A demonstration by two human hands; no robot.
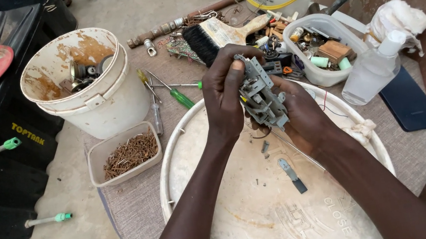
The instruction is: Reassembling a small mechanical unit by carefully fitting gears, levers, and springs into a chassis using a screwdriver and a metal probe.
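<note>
Both of my hands hold a small grey metal mechanism (259,91) with brackets and thin wires, above a round white lid (251,211). My left hand (223,94) grips its upper left side, fingers curled over the top. My right hand (298,114) cradles it from below and the right. On the lid beneath lie a small grey metal strip with a dark end (291,175), a few tiny screws and a thin rod.
A white bucket (86,83) holding metal parts stands left. Beside it sit a tray of rusty nails (125,154), screwdrivers (174,92), a black-bristled paintbrush (222,34), a clear tub of small parts (322,46), a spray bottle (374,66) and a dark phone (412,103).
</note>
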